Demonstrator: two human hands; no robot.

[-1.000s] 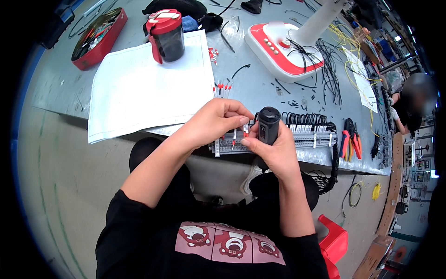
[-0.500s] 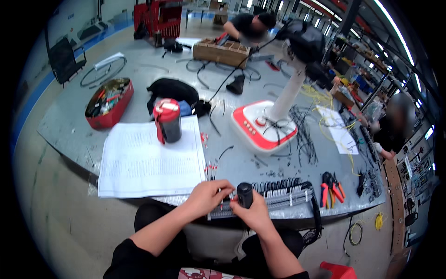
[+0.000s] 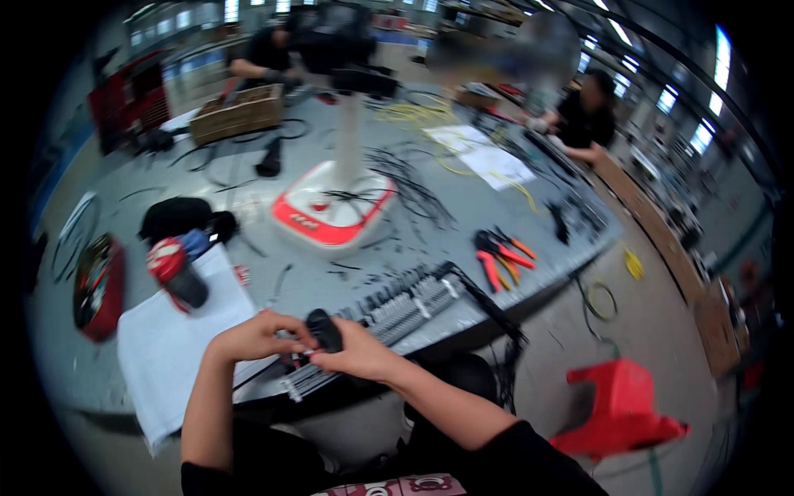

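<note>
My right hand is closed round a thick black cylindrical tool, its rounded end up and tilted; the lower end is hidden. Close beside it, my left hand has its fingers pinched together near small red-tipped pieces; what they hold is too small to make out. Both hands are over the left end of a long grey terminal strip, which lies along the table's near edge. Black wires line the strip's far side, and a thick black cable bundle runs off its right end and hangs over the edge.
Red- and orange-handled pliers lie right of the strip. Paper sheets, a red-lidded cup and a red tool box are left. A white-and-red stand base is beyond. Two people work farther off; a red stool stands right.
My view has swung right, so the table's things appear farther left and tilted. My hands stay together at the strip's left end, with the black tool still in my right hand, now more tilted.
</note>
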